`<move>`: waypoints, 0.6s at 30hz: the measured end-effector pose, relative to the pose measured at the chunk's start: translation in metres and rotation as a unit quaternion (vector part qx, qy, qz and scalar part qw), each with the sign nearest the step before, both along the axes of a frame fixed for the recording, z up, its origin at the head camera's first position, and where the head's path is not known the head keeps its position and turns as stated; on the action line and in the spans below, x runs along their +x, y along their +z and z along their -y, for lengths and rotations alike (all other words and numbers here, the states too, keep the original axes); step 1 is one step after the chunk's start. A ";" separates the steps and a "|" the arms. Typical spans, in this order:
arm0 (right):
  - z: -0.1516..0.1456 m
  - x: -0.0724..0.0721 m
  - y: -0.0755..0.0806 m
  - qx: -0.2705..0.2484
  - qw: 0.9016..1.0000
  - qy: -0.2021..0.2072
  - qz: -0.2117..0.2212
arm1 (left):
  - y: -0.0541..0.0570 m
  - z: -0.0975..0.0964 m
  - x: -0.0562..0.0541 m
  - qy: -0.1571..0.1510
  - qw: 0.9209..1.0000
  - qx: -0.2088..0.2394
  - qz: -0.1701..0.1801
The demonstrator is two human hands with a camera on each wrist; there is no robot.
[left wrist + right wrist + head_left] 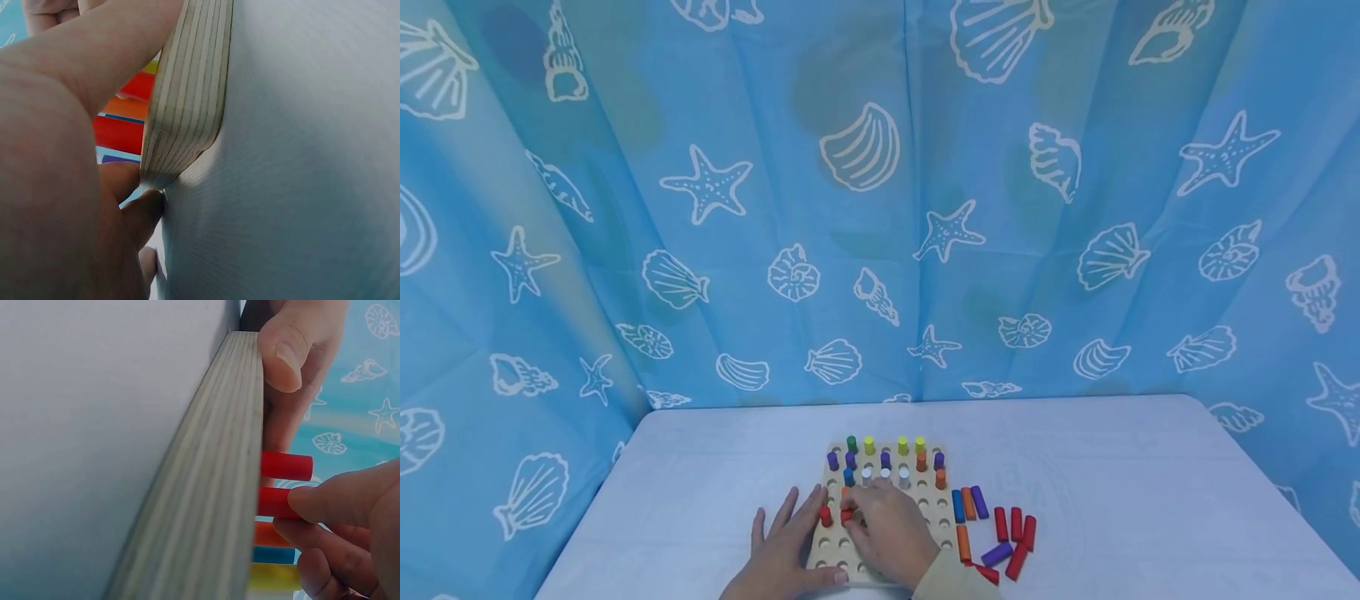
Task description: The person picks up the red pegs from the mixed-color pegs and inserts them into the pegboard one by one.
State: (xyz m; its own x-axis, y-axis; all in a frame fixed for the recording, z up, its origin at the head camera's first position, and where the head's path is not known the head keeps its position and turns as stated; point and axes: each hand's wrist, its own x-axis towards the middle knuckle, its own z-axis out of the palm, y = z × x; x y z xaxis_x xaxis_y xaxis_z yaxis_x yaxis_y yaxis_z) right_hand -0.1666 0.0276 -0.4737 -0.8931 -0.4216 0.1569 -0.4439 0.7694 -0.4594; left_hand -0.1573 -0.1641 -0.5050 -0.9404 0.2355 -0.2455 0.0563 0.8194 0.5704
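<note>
A wooden pegboard (829, 557) lies on the table with rows of round holes. My right hand (887, 529) reaches over it and pinches a red peg (275, 502) between thumb and fingers, the peg's lower end right at the board's face. Just left of that peg, another red peg (826, 517) stands upright in the board. My left hand (782, 546) rests at the board's left side, fingers spread and straight along the edge, thumb pressed on the near left corner. Farther back stand green, yellow, purple, blue, white and orange pegs, with an orange one (846, 492) partly hidden by my right hand.
Loose pegs lie right of the board: a blue peg (958, 507), orange and purple ones, and several red pegs (1016, 523). One red peg (985, 572) lies close to my right sleeve (955, 577). A blue shell-patterned curtain (850, 225) hangs behind the white table (1120, 500).
</note>
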 end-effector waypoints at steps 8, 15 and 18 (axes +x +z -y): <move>0.002 0.000 0.001 0.000 1.000 0.004 0.000 | -0.001 0.001 -0.002 0.000 1.000 0.004 0.004; 0.001 0.002 0.003 0.012 1.000 0.005 -0.006 | -0.002 0.000 -0.003 0.000 1.000 -0.005 0.001; 0.000 0.004 0.004 0.010 1.000 0.000 -0.004 | -0.001 0.000 -0.001 0.000 1.000 -0.007 -0.003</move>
